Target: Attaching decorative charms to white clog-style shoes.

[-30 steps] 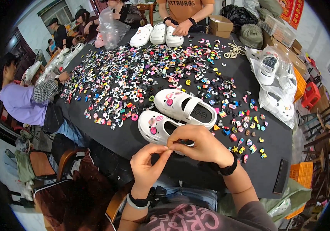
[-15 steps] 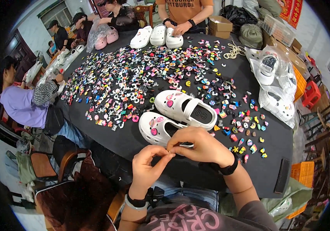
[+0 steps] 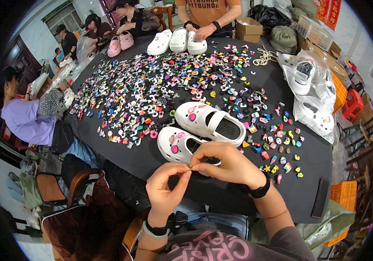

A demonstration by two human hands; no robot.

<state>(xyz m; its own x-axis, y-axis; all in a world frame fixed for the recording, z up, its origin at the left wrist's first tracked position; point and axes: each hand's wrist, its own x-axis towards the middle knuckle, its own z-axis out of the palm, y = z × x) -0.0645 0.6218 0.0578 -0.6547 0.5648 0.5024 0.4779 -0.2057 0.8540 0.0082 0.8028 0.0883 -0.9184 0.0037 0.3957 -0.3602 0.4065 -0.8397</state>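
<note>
My left hand [image 3: 167, 185] and my right hand [image 3: 227, 164] meet just in front of the clogs, fingertips pinched together. Whatever sits between them is too small to make out. Right behind them is a white clog [image 3: 169, 140] with pink and brown charms on its toe; my right hand hides part of its heel. Beside it, farther off, lies a second white clog [image 3: 195, 122] with similar charms and a black insole. Loose colourful shoe charms [image 3: 278, 141] lie on the black table to the right of the clogs.
A wide heap of charms [image 3: 138, 95] covers the table's middle and left. Bagged white shoes [image 3: 315, 100] lie at the right edge, near a coil of cord [image 3: 264, 56]. Across the table a person in orange [image 3: 208, 15] handles white clogs [image 3: 180, 40]. A wooden chair [image 3: 82, 182] stands at left.
My hands stay pinched together, the left fingers shifting slightly. At the far left, a person has drawn a plastic bag away from the pink clogs. A person in purple has raised their head.
</note>
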